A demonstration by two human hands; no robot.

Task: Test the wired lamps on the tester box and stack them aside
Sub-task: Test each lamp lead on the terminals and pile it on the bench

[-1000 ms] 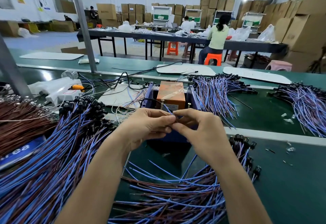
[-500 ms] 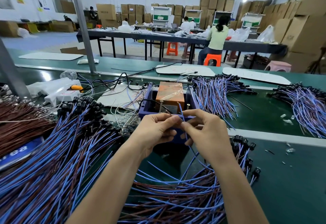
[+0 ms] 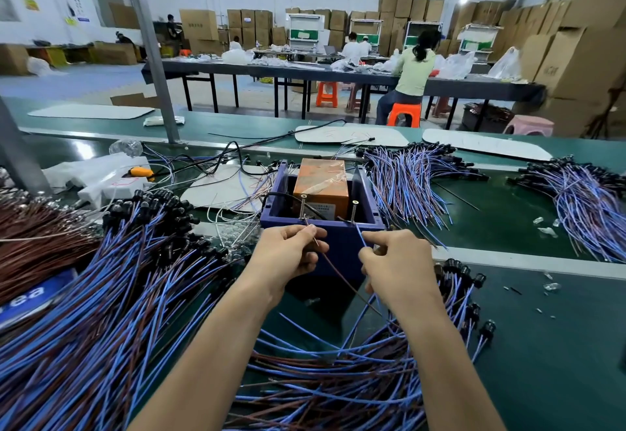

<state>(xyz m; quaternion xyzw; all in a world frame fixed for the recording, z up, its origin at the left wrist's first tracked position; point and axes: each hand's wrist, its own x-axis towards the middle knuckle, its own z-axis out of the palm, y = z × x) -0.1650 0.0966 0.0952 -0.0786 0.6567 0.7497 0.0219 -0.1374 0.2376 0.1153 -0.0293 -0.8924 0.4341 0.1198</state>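
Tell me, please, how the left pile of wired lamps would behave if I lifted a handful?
The left pile would probably droop floppily: its thin wires curve and sag across each other. It likely tangles, since strands cross every way. The black heads bunched at one end may make that end hang heavier.

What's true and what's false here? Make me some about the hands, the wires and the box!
1. The left hand pinches a brown wire. True.
2. The right hand is empty. False: it pinches a blue wire.
3. The tester box is red. False: it is blue, with an orange block inside.
4. Wire piles lie on both sides of the box, the left pile and the right pile. True.
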